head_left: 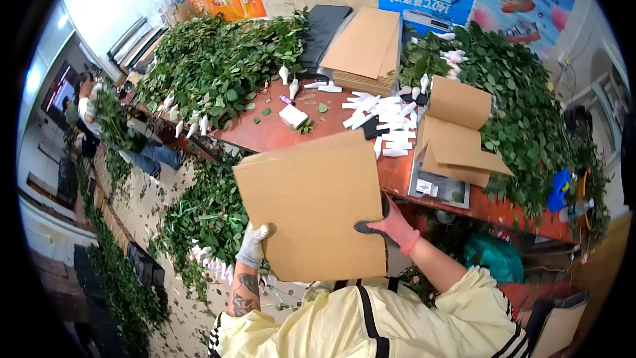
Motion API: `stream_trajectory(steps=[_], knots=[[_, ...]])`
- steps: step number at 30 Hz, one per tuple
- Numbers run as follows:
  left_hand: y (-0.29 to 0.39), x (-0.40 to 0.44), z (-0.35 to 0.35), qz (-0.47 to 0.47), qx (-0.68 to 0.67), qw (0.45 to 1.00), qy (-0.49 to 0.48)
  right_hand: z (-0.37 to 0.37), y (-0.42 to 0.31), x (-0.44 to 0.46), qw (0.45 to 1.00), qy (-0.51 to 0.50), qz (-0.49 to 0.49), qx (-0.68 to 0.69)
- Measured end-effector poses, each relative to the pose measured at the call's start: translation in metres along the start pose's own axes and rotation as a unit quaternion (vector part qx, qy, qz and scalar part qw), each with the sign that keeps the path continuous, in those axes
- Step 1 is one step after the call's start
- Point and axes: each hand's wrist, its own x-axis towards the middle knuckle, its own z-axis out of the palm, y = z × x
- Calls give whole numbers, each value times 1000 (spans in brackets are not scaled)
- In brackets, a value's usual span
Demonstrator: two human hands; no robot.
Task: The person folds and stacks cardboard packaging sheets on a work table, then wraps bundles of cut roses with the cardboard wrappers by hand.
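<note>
A stack of brown cardboard sheets (311, 212) is held upright in front of my body, between both hands. My left hand (252, 245), in a whitish glove, grips its left edge with the thumb on the near face. On the right edge, my right hand (391, 227), in a pink glove with dark fingertips, is closed the same way. The fingers behind the cardboard are hidden. Just beyond its top edge, many white sleeves (397, 136) lie scattered on the red table (265, 129), with a small white box (293, 116) to their left.
Piles of leafy stems (205, 59) with white-wrapped heads cover the table's left, and more greenery (523, 106) its right. A pile of cardboard (361, 46) stands at the back; bent sheets (457, 139) lie right. Another person (89, 106) stands far left. Leaves litter the floor (182, 278).
</note>
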Motion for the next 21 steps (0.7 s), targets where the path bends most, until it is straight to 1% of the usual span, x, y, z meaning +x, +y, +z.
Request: stream_trajectory(steps=[1, 2, 4, 5, 6, 7, 8, 9, 11, 12, 13, 14, 15, 16, 17, 18, 19, 20, 21], knots=[[6, 1, 1, -16, 34, 998, 53, 1, -7, 14, 1000, 9, -22, -14], [13, 0, 4, -11, 21, 997, 70, 5, -13, 30, 1000, 2, -19, -14], [23, 5, 4, 64, 13, 993, 102, 13, -23, 65, 1000, -29, -6, 8], [36, 8, 6, 86, 46, 989, 112, 16, -25, 86, 997, -51, -42, -32], [50, 16, 2, 114, 72, 986, 97, 20, -29, 109, 992, -75, -77, -71], [59, 27, -11, 116, 76, 986, 89, 26, -44, 129, 993, -120, -12, 14], [65, 38, -25, 119, 79, 986, 82, 32, -58, 148, 980, -163, 54, 98], [71, 50, -31, 120, 78, 986, 87, 39, -62, 169, 979, -168, 55, 97], [84, 77, -42, 144, 30, 979, 140, 49, -57, 212, 979, -177, 6, 101], [88, 89, -51, 144, 24, 979, 142, 48, -41, 241, 979, -178, 9, 95], [91, 99, -63, 127, 11, 984, 124, 45, -17, 275, 987, -109, -40, 108], [93, 111, -74, 114, -3, 988, 105, 44, -9, 304, 988, -43, -91, 120], [101, 120, -75, 120, 4, 988, 93, 38, -48, 310, 978, -21, -196, 62], [104, 132, -75, 127, -6, 987, 96, 36, -106, 307, 955, -1, -297, 5], [104, 145, -74, 141, 16, 986, 91, 43, -143, 321, 955, -7, -296, -3], [102, 157, -77, 148, 41, 985, 84, 47, -172, 338, 888, -27, -409, -209], [100, 173, -81, 125, 42, 990, 56, 49, -189, 351, 770, -46, -493, -402], [97, 188, -83, 118, 38, 991, 51, 61, -199, 363, 775, -138, -373, -491], [97, 208, -83, 124, 54, 990, 31, 75, -210, 370, 793, -242, -216, -515]])
